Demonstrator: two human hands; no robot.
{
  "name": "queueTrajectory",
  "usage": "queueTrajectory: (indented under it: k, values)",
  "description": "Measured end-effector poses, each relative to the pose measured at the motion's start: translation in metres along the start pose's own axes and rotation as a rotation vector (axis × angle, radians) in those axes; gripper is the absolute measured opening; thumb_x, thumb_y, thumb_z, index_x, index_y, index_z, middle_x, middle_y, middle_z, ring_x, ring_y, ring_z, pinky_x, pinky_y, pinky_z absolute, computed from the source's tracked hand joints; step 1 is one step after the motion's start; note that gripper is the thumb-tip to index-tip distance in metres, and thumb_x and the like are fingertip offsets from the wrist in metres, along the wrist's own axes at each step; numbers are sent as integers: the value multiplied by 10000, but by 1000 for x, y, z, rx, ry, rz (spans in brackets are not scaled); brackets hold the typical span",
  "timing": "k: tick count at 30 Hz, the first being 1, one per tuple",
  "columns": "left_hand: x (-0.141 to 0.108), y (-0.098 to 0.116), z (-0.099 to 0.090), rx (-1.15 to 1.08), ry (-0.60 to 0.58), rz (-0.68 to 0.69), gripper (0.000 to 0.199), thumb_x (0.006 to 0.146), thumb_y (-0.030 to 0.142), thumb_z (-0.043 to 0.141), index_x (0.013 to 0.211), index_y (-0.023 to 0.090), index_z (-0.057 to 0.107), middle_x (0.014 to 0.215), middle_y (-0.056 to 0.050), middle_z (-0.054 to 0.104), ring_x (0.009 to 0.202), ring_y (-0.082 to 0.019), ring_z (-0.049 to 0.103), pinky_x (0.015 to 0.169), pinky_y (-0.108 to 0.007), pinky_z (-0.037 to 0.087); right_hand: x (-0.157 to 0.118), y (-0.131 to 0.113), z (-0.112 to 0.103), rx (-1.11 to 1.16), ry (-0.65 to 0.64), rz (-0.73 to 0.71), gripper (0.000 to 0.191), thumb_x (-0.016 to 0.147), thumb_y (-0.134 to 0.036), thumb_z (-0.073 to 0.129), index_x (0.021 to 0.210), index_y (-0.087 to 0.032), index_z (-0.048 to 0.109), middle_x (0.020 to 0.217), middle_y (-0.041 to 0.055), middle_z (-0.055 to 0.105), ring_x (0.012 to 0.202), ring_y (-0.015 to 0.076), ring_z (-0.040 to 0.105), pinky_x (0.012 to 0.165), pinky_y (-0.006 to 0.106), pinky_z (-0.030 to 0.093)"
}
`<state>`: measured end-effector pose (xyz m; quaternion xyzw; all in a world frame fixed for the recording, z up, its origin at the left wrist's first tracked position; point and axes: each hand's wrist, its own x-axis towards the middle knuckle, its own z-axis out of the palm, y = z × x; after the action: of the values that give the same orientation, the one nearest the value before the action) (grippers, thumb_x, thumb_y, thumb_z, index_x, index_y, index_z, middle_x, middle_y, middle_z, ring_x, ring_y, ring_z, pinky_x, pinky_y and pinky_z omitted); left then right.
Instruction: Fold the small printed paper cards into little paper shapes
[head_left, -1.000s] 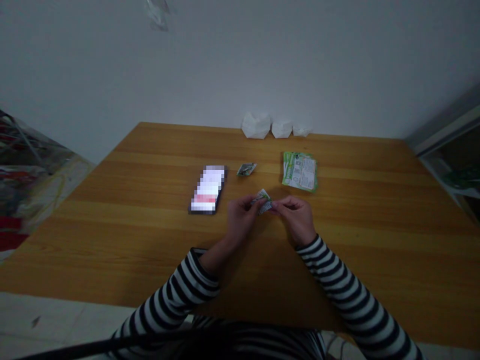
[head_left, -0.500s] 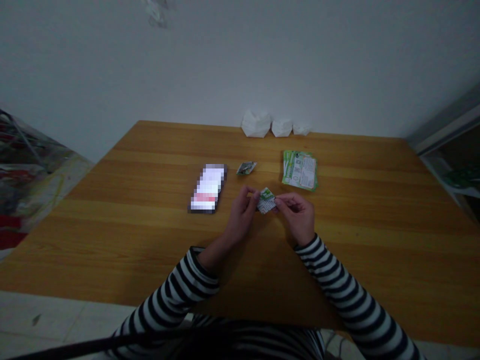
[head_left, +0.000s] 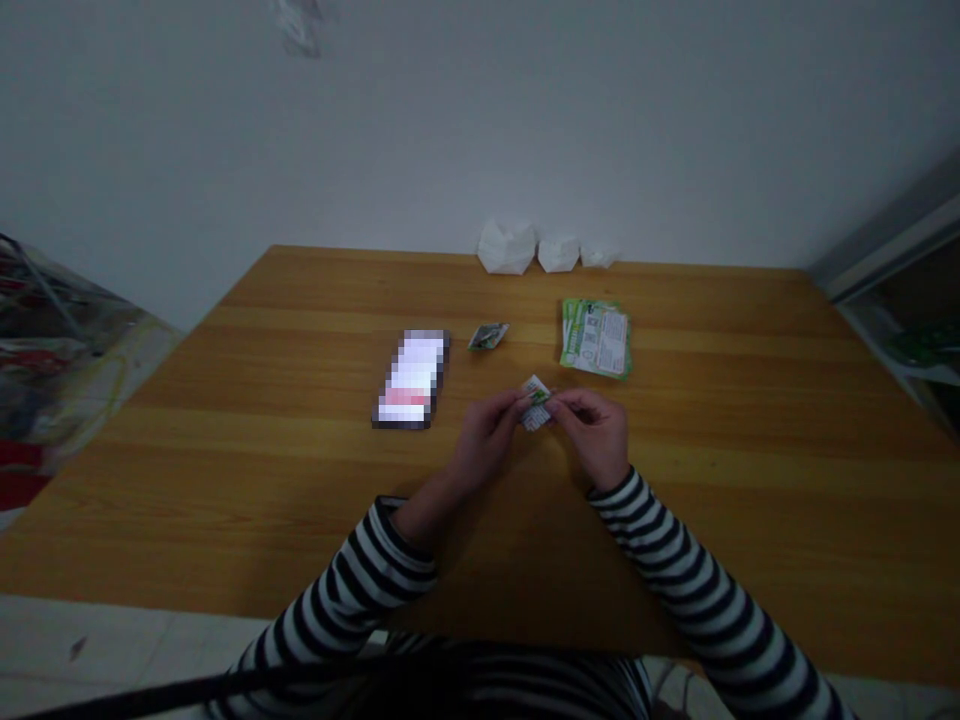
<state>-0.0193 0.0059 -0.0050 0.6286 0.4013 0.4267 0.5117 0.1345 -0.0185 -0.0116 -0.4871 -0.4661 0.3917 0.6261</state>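
Between both hands is a small folded printed paper (head_left: 535, 412), green and white, with its corners pointing up and down. My left hand (head_left: 484, 438) pinches its left side between thumb and fingers. From the right, my right hand (head_left: 600, 436) grips the opposite side with thumb and forefinger. The fingers cover part of the paper. Just beyond my left hand lies another small folded paper (head_left: 489, 336), dark and green. A stack of green and white printed leaflets (head_left: 596, 340) rests past my right hand.
A phone (head_left: 412, 380) with a lit, pixelated screen lies left of my hands on the wooden table (head_left: 225, 440). Along the wall (head_left: 420, 130) at the table's back edge stand three white folded paper pieces (head_left: 507, 248), largest at the left. Shelving is at the far right.
My left fingers have moved right and inward over the folded paper, covering more of it and coming closer to my right fingers. The view has shifted slightly.
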Motion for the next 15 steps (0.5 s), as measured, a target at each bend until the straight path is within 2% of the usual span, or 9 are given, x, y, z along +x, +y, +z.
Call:
queueTrajectory:
  k: [2, 5, 7, 10, 12, 15]
  values:
    - [1, 2, 1, -36, 14, -27, 285, 884, 412, 615, 866, 173, 769, 821, -45, 750, 771, -195, 666, 735, -297, 514, -2, -2, 3, 4, -11, -4, 218, 764, -398, 759, 697, -202, 691, 672, 14, 707, 584, 146, 646, 567, 278, 566]
    - [3, 5, 3, -170, 78, -92, 270, 825, 418, 692, 876, 168, 780, 943, -74, 773, 886, -227, 699, 796, -325, 536, -7, -2, 9, -11, -6, -3, 248, 795, -410, 734, 681, -207, 648, 623, 2, 684, 564, 142, 634, 547, 268, 547]
    - [4, 7, 5, -285, 142, -130, 338, 775, 407, 750, 1023, 177, 761, 1022, -87, 771, 938, -234, 710, 822, -337, 547, -10, 0, 12, -5, 1, 9, 261, 802, -412, 728, 677, -207, 628, 610, -2, 678, 551, 139, 628, 540, 264, 539]
    - [4, 7, 6, -390, 173, -168, 575, 753, 379, 782, 1281, 206, 635, 1029, -91, 773, 920, -224, 724, 812, -346, 564, -12, 5, 14, 8, 5, 23, 248, 805, -400, 728, 693, -205, 624, 625, -3, 685, 557, 136, 631, 553, 264, 542]
    - [3, 7, 5, -363, 159, -180, 532, 762, 371, 774, 1251, 195, 661, 1033, -93, 772, 908, -221, 725, 816, -345, 569, -12, 7, 13, 15, 15, 29, 235, 815, -387, 721, 703, -208, 619, 625, -7, 683, 551, 131, 626, 541, 258, 536]
    - [3, 6, 2, -283, 132, -189, 371, 773, 380, 756, 1085, 178, 754, 1068, -89, 764, 921, -229, 718, 836, -346, 574, -11, 8, 11, 20, 34, 38, 248, 827, -396, 708, 700, -214, 597, 608, -14, 672, 530, 129, 614, 505, 250, 520]
